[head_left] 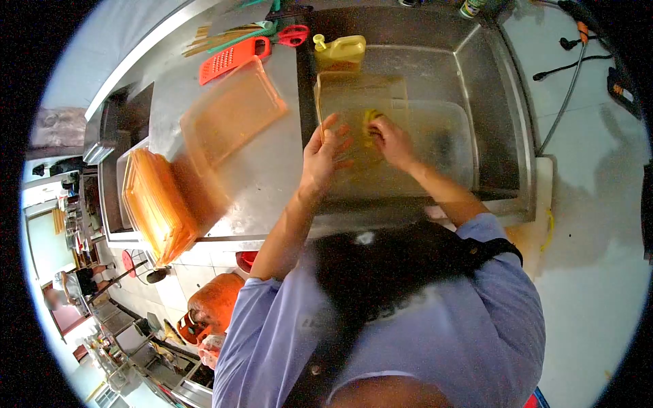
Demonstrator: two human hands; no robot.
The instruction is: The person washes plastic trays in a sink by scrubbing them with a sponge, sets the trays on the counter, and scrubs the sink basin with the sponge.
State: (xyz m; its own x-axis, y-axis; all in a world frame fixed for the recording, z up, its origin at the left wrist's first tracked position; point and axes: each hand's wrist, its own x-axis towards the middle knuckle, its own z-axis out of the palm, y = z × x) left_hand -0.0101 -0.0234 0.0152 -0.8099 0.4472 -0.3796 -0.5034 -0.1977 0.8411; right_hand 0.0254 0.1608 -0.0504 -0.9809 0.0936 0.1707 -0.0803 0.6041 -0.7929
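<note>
My left hand [322, 158] grips the left rim of a clear plastic container [364, 83] over the sink, its fingers seeming to show through the plastic. My right hand [393, 143] is closed on a yellow scrubber [371, 124], held against or just over the container; motion blur hides which. Beneath and to the right, a larger translucent plastic tub [445, 139] lies in the metal sink [486, 75]. Behind the hands, a yellow jug [345, 52] with a pale cap stands in the sink.
Left of the sink, one orange translucent lid [235, 112] lies on the steel counter [262, 183], near a stack of orange plastic lids [156, 207]. Farther back are a red grater [231, 61], red-handled scissors [292, 35] and chopsticks [201, 42]. A hose [570, 105] hangs at right.
</note>
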